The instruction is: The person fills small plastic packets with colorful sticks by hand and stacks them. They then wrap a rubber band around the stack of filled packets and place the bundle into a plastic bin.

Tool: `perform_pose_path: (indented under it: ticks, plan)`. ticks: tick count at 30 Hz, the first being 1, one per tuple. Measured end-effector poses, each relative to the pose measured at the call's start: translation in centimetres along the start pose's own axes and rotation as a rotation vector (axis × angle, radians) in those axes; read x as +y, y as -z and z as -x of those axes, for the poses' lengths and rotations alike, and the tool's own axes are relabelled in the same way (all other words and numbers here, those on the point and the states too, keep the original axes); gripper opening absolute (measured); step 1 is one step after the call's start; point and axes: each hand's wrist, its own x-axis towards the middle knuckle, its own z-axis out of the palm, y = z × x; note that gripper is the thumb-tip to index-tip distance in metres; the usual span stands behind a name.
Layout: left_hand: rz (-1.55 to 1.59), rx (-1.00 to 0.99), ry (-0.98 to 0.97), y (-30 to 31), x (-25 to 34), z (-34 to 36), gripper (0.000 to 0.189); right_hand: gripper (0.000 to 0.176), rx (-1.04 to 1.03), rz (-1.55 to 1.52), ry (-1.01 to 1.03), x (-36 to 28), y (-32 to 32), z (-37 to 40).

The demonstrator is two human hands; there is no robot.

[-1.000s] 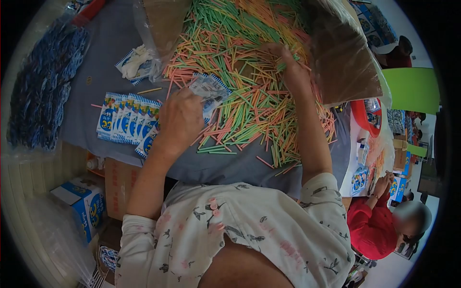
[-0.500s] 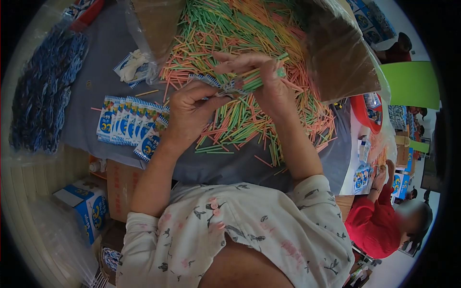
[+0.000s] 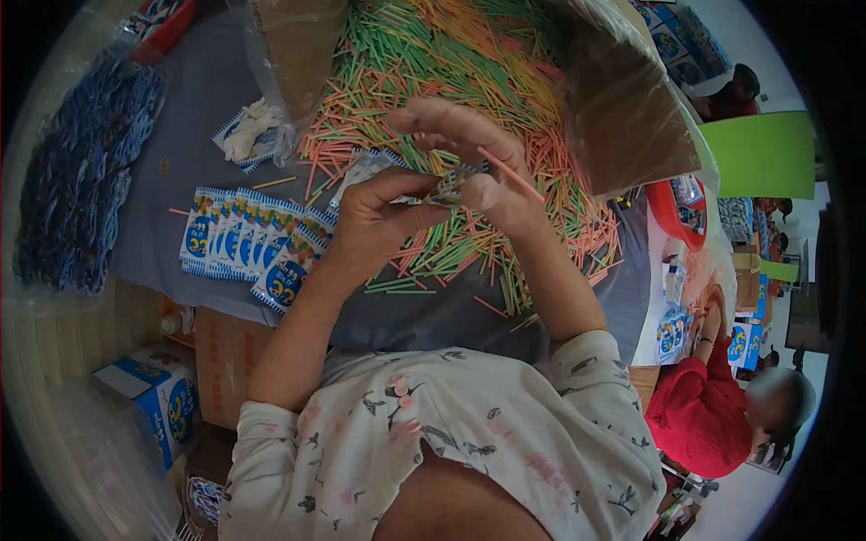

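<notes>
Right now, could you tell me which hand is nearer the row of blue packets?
Left. The left hand sits just beside the packets; the right hand is farther, over the sticks.

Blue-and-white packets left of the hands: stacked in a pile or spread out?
Spread out: the blue-and-white packets lie flat in an overlapping, fanned row on the grey cloth, each printed face partly showing.

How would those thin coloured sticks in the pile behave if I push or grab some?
The coloured sticks look thin and straight, so probably stiff yet light. Heaped criss-cross on the grey cloth, they would likely scatter or roll when pushed. The right hand pinches one pink stick by the packet in the left hand, so singles probably need a fine grip.
</notes>
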Motion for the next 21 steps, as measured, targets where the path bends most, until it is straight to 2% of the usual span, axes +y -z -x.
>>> perform_pose_path:
  ticks: [1,3,4,5,7,8,9,10,12,13,15,16,18,19,21]
  plan:
    - [0.041,-0.027,0.005,-0.2,0.1,0.1,0.019,0.068,0.009,0.008,0.000,-0.1,-0.4,0.0]
    - [0.087,-0.064,0.012,-0.5,0.5,0.7,0.017,0.084,-0.048,0.056,-0.130,-0.4,-1.4,0.3]
    - [-0.048,-0.070,0.007,-0.2,0.9,1.2,0.015,0.077,-0.063,0.059,-0.137,-0.7,-1.5,0.8]
    - [-0.186,-0.073,0.000,0.2,1.5,1.9,0.012,0.077,-0.057,0.064,-0.137,-0.9,-0.9,1.0]
    - [-0.412,-0.007,-0.006,1.2,4.0,4.2,0.009,0.057,-0.086,0.272,-0.034,-1.4,2.0,1.6]
    - [-0.632,0.009,-0.041,2.3,5.3,5.6,0.009,0.036,0.033,0.428,-0.047,-1.4,4.0,2.4]
    - [-0.852,0.025,-0.077,3.4,6.1,6.7,0.008,0.033,0.037,0.842,-0.026,-1.4,7.1,3.1]
    - [-0.852,0.021,-0.076,4.4,6.2,7.5,0.008,0.031,0.038,1.255,-0.004,-1.4,10.0,3.8]
    - [-1.391,0.121,0.091,5.5,5.8,8.8,0.008,0.030,-0.045,1.929,-0.242,0.3,13.4,5.9]
    - [-1.396,0.125,0.092,5.7,5.1,9.1,0.008,0.030,-0.044,1.925,-0.237,1.9,14.7,6.4]
    - [-1.657,0.173,0.118,5.8,3.5,8.7,0.010,0.032,-0.105,1.855,-0.132,4.5,17.3,6.9]
    - [-1.653,0.165,0.110,5.3,3.7,8.2,0.010,0.032,-0.099,1.861,-0.141,4.8,17.6,6.7]
    - [-1.758,0.275,-0.028,3.8,4.7,7.1,0.022,0.030,-0.092,1.823,-0.113,5.6,17.7,5.9]
    - [-1.762,0.274,-0.032,3.4,4.8,6.4,0.022,0.030,-0.086,1.822,-0.113,5.8,18.0,5.6]
    - [-1.583,0.178,-0.093,2.6,4.7,5.0,0.016,0.034,-0.204,1.964,-0.293,6.5,18.0,4.9]
